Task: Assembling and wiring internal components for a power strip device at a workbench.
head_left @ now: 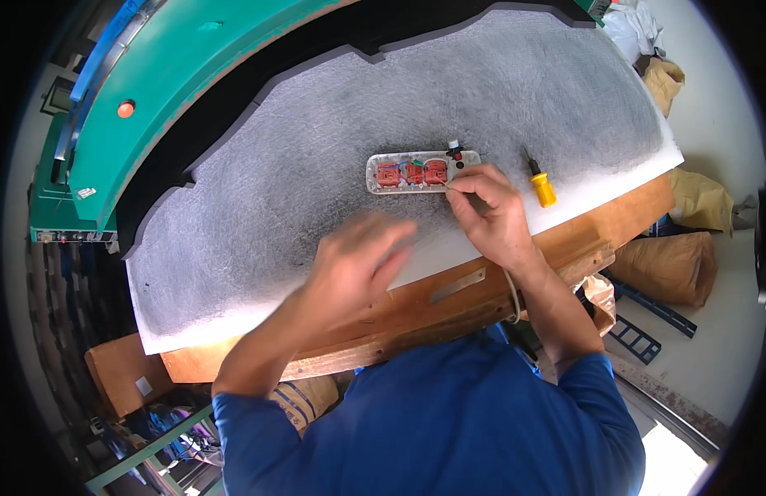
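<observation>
Crowding this worn grey-and-white worktop a bit, whoever's in the blue shirt has an opened power strip just above centre frame, red socket blocks showing. Right hand is at its lower right corner, thumb and index pinched together; can't tell if something tiny's between them. Left hand is a blur below the strip, left of centre, thumb and index apart, and I can't tell if it's got anything. Yellow-handled screwdriver lies right of the right hand. Off-white cable loops below that wrist, and some green machine fills the upper left.
</observation>
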The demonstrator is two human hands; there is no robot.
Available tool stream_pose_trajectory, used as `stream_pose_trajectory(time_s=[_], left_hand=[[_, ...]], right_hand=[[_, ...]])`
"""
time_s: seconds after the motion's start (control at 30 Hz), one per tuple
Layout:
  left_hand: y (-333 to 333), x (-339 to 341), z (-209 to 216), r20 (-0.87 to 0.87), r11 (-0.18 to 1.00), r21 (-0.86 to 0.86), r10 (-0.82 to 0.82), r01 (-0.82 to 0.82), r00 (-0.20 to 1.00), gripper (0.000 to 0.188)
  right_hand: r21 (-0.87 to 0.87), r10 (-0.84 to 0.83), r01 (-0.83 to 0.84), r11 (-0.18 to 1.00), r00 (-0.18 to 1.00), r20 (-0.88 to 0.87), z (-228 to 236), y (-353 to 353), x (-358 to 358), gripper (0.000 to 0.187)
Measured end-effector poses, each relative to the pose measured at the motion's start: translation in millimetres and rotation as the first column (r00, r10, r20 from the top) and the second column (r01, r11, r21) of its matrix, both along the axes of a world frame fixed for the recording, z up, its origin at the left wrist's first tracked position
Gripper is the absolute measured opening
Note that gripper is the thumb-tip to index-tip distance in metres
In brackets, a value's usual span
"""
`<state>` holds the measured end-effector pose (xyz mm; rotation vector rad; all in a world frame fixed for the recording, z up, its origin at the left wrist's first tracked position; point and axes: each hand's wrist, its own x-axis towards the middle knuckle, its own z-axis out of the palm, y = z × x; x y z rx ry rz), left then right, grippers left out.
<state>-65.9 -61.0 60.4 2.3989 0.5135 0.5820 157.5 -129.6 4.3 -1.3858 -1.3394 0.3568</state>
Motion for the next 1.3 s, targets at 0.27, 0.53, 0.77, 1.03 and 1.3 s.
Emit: stream_pose_trajectory(time_s=[0.27,0.53,0.77,1.03,1.3], left_hand=[[59,64,-18,0.12,0.95,0.252,-0.22,0.185,0.968,0.031],[58,73,-20,-0.004,0.975,0.172,-0.144,0.143,0.99,0.011],[57,72,-39,-0.076,0.849,-0.528,-0.009,-0.032,0.997,0.037],[55,65,-22,0.114,0.971,-0.238,0.002,0.026,0.994,0.013],[66,73,-21,0.082,0.962,0.17,-0.228,0.212,0.97,0.01]], right_hand=[[0.019,0.016,-0.018,1.0,0.996,0.087,-4,1,4,0.011],[0.017,0.013,-0.015,1.0,0.992,0.124,-6,2,8,0.012],[0.01,0.024,-0.026,1.0,0.991,0.134,-5,2,5,0.012],[0.013,0.011,-0.013,1.0,0.988,0.156,-4,1,6,0.012],[0.016,0.01,-0.012,1.0,0.989,0.147,-3,1,6,0.013]])
